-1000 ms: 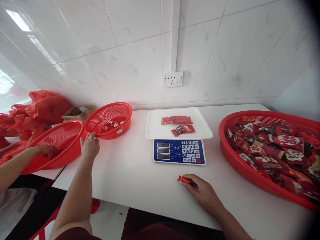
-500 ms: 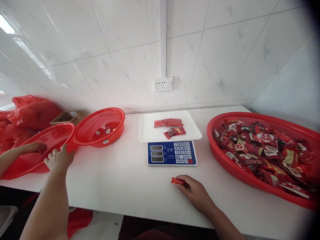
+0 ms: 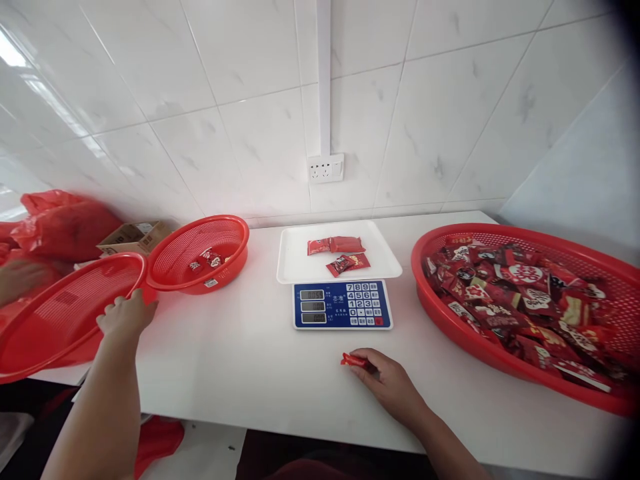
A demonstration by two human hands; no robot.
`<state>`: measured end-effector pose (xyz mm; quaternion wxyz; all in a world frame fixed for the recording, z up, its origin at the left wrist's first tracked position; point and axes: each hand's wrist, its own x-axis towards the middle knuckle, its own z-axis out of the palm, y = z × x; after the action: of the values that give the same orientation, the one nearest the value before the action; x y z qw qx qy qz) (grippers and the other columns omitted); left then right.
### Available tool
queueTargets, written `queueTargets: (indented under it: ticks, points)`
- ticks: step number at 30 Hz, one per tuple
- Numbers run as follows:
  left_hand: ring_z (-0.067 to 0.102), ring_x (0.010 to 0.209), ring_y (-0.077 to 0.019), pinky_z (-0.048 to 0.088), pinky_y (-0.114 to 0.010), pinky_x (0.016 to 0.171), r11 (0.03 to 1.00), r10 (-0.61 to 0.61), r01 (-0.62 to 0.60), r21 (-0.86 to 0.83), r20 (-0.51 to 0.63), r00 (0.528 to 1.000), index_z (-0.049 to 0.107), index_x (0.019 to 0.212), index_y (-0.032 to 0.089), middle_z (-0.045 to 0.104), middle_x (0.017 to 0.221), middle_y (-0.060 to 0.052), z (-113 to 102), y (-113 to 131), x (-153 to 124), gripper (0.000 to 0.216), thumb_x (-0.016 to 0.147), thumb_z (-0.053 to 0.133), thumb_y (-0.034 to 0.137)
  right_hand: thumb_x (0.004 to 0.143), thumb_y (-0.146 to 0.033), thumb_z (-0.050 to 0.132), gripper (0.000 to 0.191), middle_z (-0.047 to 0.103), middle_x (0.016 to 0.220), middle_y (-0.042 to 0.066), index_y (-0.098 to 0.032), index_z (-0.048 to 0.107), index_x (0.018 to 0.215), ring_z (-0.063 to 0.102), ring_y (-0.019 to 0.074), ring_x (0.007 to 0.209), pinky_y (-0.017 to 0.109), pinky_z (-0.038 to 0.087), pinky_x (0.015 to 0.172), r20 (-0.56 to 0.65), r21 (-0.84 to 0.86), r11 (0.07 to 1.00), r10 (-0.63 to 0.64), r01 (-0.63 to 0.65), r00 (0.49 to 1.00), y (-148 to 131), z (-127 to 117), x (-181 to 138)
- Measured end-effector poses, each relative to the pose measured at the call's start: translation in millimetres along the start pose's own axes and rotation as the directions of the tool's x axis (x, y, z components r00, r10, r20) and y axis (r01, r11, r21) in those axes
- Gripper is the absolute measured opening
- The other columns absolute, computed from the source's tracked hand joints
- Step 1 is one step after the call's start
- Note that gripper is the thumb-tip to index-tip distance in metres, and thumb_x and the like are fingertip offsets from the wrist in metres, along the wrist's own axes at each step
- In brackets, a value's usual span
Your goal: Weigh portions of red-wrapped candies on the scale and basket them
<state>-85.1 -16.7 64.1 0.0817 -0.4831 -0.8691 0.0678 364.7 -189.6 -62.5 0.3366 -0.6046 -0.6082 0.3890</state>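
My left hand (image 3: 126, 316) grips the near rim of a tilted red mesh basket (image 3: 55, 313) at the table's left edge. Resting on the white table (image 3: 260, 367), my right hand (image 3: 389, 381) pinches a small red candy wrapper (image 3: 353, 361) in front of a blue digital scale (image 3: 342, 304). The scale's white tray (image 3: 295, 257) carries several red candy packets (image 3: 343, 253). Behind the tilted basket stands a smaller red basket (image 3: 200, 253) with a few candies inside.
A large red basket (image 3: 520, 300) heaped with wrapped candies fills the right side. Another person's hand (image 3: 20, 277) shows at far left by red plastic bags (image 3: 65, 223) and a cardboard box (image 3: 133, 235). A wall socket (image 3: 325, 168) sits above the scale.
My left hand slid left from the smaller basket's rim to the tilted basket's rim, and that basket has shifted left and toward me. The other person's hand has left the basket. My right hand stays put.
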Motion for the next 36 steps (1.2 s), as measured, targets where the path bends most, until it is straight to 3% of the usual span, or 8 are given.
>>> queueTargets:
  ticks: [5, 7, 16, 21, 26, 30, 33, 36]
  points:
    - [0.048, 0.113, -0.0408, 0.043, -0.050, 0.082, 0.984, 0.124, -0.125, -0.124, -0.018, 0.992, 0.026, 0.139, 0.018, 0.023, 0.145, -0.020, -14.8, 11.0, -9.0, 0.067, 0.081, 0.033, 0.050, 0.083, -0.041, 0.049, 0.025, 0.067, 0.099, 0.004, -0.024, 0.061, 0.097, 0.062, 0.0209, 0.089, 0.033, 0.049, 0.079, 0.008, 0.006, 1.000, 0.003, -0.003, 1.000, -0.1, -0.7, -0.6]
    - [0.047, 0.114, -0.0410, 0.043, -0.050, 0.083, 0.974, 0.180, -0.181, -0.135, -0.016, 0.983, 0.024, 0.141, 0.016, 0.020, 0.146, -0.020, -19.5, 13.8, -8.8, 0.069, 0.081, 0.033, 0.050, 0.083, -0.041, 0.049, 0.025, 0.067, 0.099, 0.004, -0.024, 0.060, 0.097, 0.062, 0.0209, 0.090, 0.033, 0.049, 0.079, 0.011, 0.007, 1.000, 0.001, -0.001, 1.000, 0.3, -0.6, -0.4]
    - [0.046, 0.115, -0.0421, 0.042, -0.051, 0.086, 0.973, 0.210, -0.202, -0.111, 0.063, 0.976, 0.024, 0.140, 0.016, 0.025, 0.145, -0.018, -25.6, 16.2, -1.5, 0.068, 0.082, 0.033, 0.051, 0.083, -0.041, 0.048, 0.025, 0.067, 0.098, 0.003, -0.024, 0.061, 0.096, 0.062, 0.0195, 0.088, 0.030, 0.049, 0.078, 0.008, 0.007, 1.000, -0.008, 0.008, 1.000, 0.6, -0.3, -0.5]
    - [0.046, 0.114, -0.0437, 0.040, -0.052, 0.087, 0.966, 0.235, -0.231, -0.118, 0.015, 0.972, 0.029, 0.138, 0.017, 0.031, 0.142, -0.019, -13.5, 14.3, 3.6, 0.067, 0.082, 0.034, 0.053, 0.083, -0.041, 0.049, 0.026, 0.067, 0.100, 0.004, -0.024, 0.061, 0.098, 0.062, 0.0202, 0.091, 0.031, 0.049, 0.079, 0.008, 0.006, 1.000, -0.008, 0.008, 1.000, 1.1, -0.2, -0.8]
    - [0.047, 0.115, -0.0390, 0.037, -0.047, 0.092, 0.959, 0.250, -0.252, -0.127, -0.024, 0.968, 0.036, 0.134, 0.012, 0.046, 0.130, -0.021, -9.9, 14.2, 8.5, 0.064, 0.082, 0.037, 0.049, 0.083, -0.041, 0.048, 0.025, 0.067, 0.099, 0.004, -0.024, 0.061, 0.097, 0.062, 0.0203, 0.090, 0.031, 0.049, 0.079, 0.015, 0.001, 1.000, -0.016, 0.016, 1.000, 1.2, 0.3, -0.7]
    - [0.045, 0.117, -0.0393, 0.039, -0.047, 0.090, 0.949, 0.278, -0.279, -0.146, -0.022, 0.960, 0.035, 0.134, 0.009, 0.042, 0.131, -0.024, -9.9, 14.9, 8.4, 0.065, 0.082, 0.038, 0.047, 0.083, -0.042, 0.048, 0.025, 0.067, 0.099, 0.004, -0.024, 0.060, 0.097, 0.062, 0.0207, 0.090, 0.032, 0.049, 0.079, 0.013, 0.006, 1.000, -0.015, 0.015, 1.000, 1.6, 0.4, -0.6]
    - [0.047, 0.116, -0.0374, 0.041, -0.045, 0.089, 0.928, 0.330, -0.324, -0.183, 0.005, 0.944, 0.034, 0.135, 0.008, 0.043, 0.130, -0.024, -13.9, 16.7, 5.3, 0.062, 0.081, 0.040, 0.039, 0.083, -0.043, 0.048, 0.026, 0.067, 0.098, 0.004, -0.025, 0.061, 0.097, 0.061, 0.0215, 0.090, 0.033, 0.049, 0.079, 0.008, 0.014, 1.000, -0.010, 0.010, 1.000, 1.1, -0.2, -0.4]
    - [0.050, 0.114, -0.0297, 0.043, -0.038, 0.090, 0.898, 0.402, -0.386, -0.212, 0.040, 0.915, 0.036, 0.134, 0.012, 0.046, 0.129, -0.018, -23.1, 20.5, -1.0, 0.059, 0.076, 0.041, 0.019, 0.083, -0.042, 0.048, 0.026, 0.067, 0.097, 0.004, -0.025, 0.061, 0.096, 0.061, 0.0211, 0.089, 0.033, 0.049, 0.078, 0.009, 0.011, 1.000, -0.010, 0.010, 1.000, 0.6, -0.6, 0.0]
